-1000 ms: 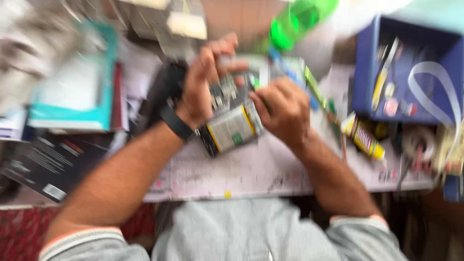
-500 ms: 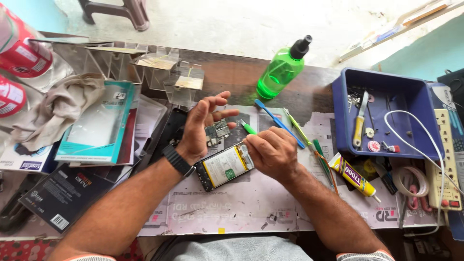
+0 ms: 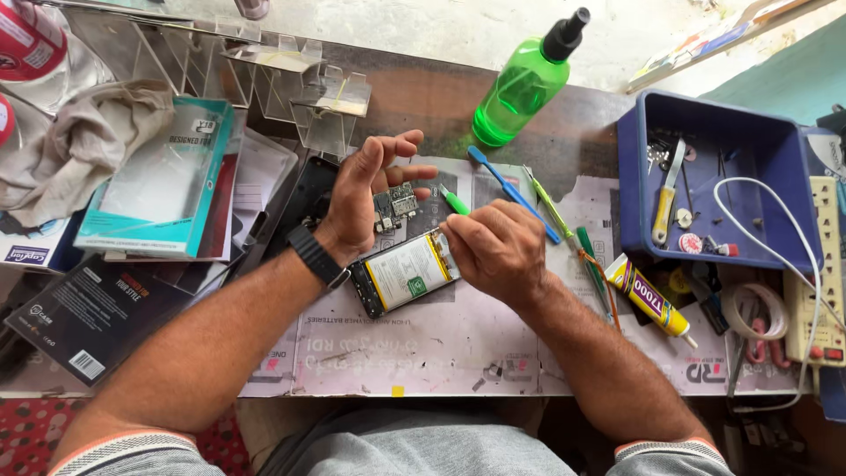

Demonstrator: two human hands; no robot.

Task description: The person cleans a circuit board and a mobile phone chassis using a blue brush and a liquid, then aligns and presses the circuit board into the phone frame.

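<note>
An opened phone [image 3: 407, 273] lies back-up on the paper-covered bench, its white battery and circuit board showing. My left hand [image 3: 370, 189] presses its heel on the phone's upper left edge, fingers spread and raised above the board. My right hand [image 3: 495, 249] is closed around a green-handled tool [image 3: 456, 203], whose tip points at the phone's top right corner by the board. A black watch sits on my left wrist.
A green spray bottle [image 3: 523, 86] stands behind. A blue tray [image 3: 716, 181] with tools and a white cable sits right, a glue tube [image 3: 650, 298] beside it. Blue and green pry tools [image 3: 520, 196] lie near. Boxes [image 3: 159, 181], cloth and clear stands crowd the left.
The view has steadied from a blur and moved closer. My hands stay on the phone, and the left fingers have lifted and spread more.
</note>
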